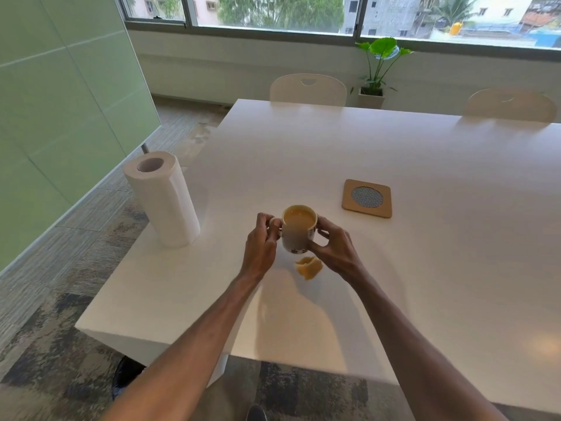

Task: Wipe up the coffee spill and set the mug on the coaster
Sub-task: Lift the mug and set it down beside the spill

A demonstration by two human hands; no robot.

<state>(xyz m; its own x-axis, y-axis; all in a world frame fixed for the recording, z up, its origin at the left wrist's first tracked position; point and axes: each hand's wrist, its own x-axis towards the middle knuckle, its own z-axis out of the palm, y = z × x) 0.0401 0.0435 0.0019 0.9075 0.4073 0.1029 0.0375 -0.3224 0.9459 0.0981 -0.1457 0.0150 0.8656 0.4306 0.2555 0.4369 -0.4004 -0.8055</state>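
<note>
Your left hand (261, 241) pinches the handle of the mug (299, 230); your right hand (332, 243) curls round its opposite side. The mug, filled with coffee, is at frame centre over the table (425, 268). The coffee spill (309, 266) lies just below it. The coaster (366, 198) lies apart, upper right. The paper towel roll (162, 199) stands upright, left of centre.

Roll (162, 199) left of mug (297, 235); coaster (366, 198) right (spill (309, 267) before mug)

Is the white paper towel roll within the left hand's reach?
Likely yes, once the left hand releases the cream ceramic mug; only bare white table separates it from the white paper towel roll.
</note>
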